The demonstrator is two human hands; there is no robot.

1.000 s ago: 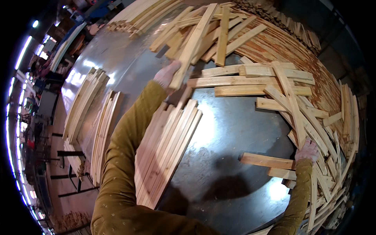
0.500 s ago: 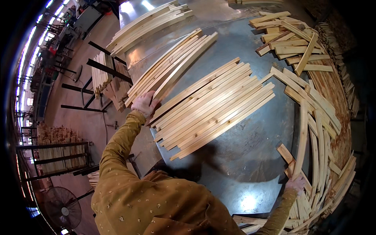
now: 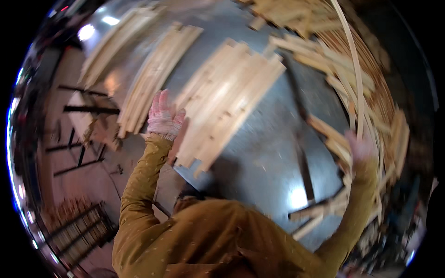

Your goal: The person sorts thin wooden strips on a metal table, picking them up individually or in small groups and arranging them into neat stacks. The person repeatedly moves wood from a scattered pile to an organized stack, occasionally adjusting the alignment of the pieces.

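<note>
A person's gloved left hand (image 3: 164, 118), fingers spread wide, presses flat beside a neat bundle of pale wooden slats (image 3: 227, 99) on the shiny metal table (image 3: 273, 157), while the blurred right hand (image 3: 359, 150) grips one long thin strip (image 3: 354, 69).

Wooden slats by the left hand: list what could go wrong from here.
1. The slat bundle reaches the edge of the metal table beside the left hand; a push could tip slats off.
2. The right hand is in the loose pile; crossed slats might slide onto it or give splinters.
</note>
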